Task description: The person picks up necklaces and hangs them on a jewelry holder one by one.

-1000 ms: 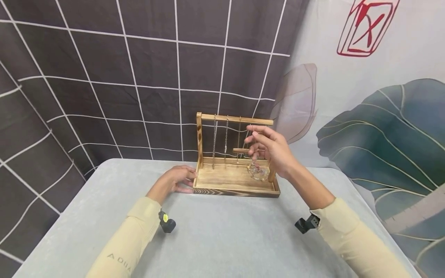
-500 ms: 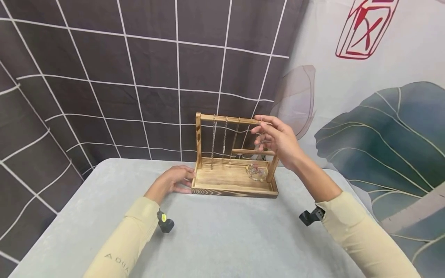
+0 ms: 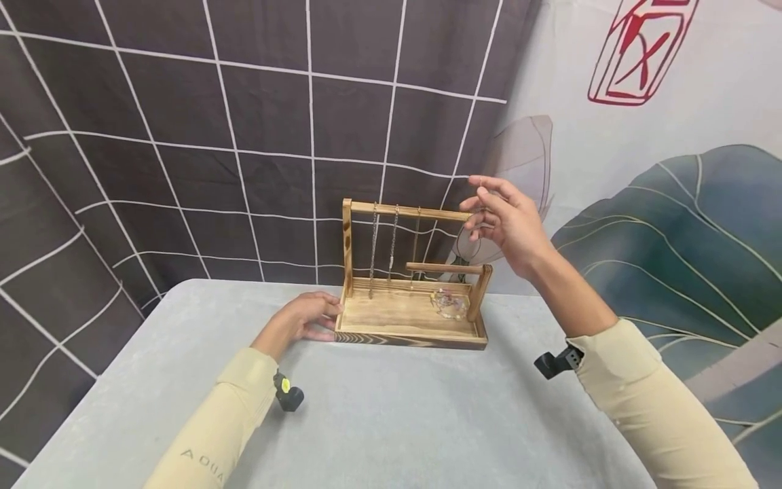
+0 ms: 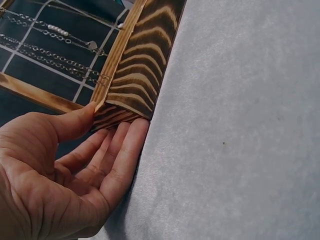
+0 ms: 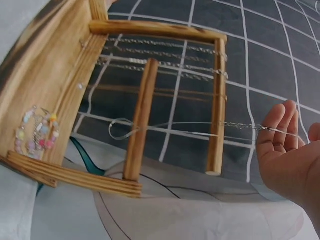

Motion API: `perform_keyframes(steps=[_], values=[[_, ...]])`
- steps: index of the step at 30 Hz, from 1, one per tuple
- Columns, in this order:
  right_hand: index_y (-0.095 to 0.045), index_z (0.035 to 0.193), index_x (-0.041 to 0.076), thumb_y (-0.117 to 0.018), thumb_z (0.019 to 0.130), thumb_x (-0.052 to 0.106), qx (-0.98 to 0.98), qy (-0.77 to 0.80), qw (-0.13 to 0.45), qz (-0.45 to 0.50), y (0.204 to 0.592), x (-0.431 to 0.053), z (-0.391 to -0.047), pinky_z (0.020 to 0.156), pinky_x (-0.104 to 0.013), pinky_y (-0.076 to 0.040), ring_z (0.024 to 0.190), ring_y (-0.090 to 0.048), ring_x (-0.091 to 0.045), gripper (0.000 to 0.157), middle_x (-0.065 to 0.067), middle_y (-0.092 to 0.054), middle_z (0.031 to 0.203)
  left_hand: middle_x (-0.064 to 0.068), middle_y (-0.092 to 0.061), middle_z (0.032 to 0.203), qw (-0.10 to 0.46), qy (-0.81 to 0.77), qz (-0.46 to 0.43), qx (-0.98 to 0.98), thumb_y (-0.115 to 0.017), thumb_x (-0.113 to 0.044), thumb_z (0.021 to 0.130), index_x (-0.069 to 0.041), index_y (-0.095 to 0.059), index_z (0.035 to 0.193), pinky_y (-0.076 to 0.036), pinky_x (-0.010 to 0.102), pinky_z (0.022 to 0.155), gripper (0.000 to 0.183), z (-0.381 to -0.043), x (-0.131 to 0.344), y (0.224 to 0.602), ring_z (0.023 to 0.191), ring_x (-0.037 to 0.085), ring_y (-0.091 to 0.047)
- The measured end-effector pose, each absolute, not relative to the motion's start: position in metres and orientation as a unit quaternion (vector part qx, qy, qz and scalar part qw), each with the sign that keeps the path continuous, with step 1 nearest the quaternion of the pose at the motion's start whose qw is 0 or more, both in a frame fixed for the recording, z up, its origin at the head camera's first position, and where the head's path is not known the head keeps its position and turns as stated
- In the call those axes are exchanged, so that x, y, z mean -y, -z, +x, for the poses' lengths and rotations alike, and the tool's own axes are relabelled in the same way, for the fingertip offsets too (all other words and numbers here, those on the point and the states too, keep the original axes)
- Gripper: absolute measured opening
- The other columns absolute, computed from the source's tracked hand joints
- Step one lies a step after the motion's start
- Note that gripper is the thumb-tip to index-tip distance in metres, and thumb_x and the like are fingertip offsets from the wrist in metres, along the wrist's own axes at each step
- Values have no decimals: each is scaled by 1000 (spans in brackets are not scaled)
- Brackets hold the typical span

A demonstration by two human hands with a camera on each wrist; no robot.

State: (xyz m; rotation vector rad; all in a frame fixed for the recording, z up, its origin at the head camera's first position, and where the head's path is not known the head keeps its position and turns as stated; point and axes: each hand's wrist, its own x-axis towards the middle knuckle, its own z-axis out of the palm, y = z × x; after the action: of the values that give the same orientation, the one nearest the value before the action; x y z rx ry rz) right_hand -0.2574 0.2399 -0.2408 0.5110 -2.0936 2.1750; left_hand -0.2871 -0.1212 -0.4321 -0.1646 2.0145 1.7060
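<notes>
Head view shows a wooden jewellery stand [image 3: 408, 319] sitting on a grey counter [image 3: 391, 414], near its far edge, in front of a dark grid-patterned cloth. The left hand [image 3: 302, 320] lies on the counter against the stand's left end; the left wrist view shows its thumb pressed on the corner of the base and its straight fingers [image 4: 120, 150] laid along the underside edge, so this grip is relaxed and steadying, closed round nothing. The right hand [image 3: 510, 224] is raised just off the right end of the top bar [image 3: 409, 211], level with it. In the right wrist view a thin silver necklace chain [image 5: 200, 125] is stretched taut from the fingertips [image 5: 280, 125] across the end of the top bar to a small loop by the lower rod [image 5: 141, 117]; the chain is pinched at the fingertips, while the other fingers stand nearly straight. Whether the chain touches the bar or merely passes it I cannot tell. Three other chains [image 3: 393, 248] hang from the top bar toward its left half, well apart from the right hand. A small beaded bracelet [image 3: 450, 303] with pastel beads lies on the tray of the stand near its right post.
</notes>
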Motion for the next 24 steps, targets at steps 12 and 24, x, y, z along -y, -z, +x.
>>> perform_keyframes(steps=[12, 24], values=[[-56, 152, 13, -54, 121, 30, 683, -708, 71, 165, 220, -252, -269, 64, -23, -63, 77, -71, -11, 36, 4, -79, 101, 8, -69, 111, 238, -627, -61, -740, -69, -8, 109, 1, -59, 149, -76, 43, 85, 42, -285, 121, 433, 89, 19, -68], [-56, 153, 12, -44, 123, 40, 694, -696, 111, 148, 205, -258, -287, 60, -24, -61, 75, -70, -11, 43, 5, -79, 97, 8, -69, 111, 240, -625, -63, -740, -69, -8, 109, 1, -58, 151, -77, 43, 85, 44, -286, 122, 435, 90, 19, -68]])
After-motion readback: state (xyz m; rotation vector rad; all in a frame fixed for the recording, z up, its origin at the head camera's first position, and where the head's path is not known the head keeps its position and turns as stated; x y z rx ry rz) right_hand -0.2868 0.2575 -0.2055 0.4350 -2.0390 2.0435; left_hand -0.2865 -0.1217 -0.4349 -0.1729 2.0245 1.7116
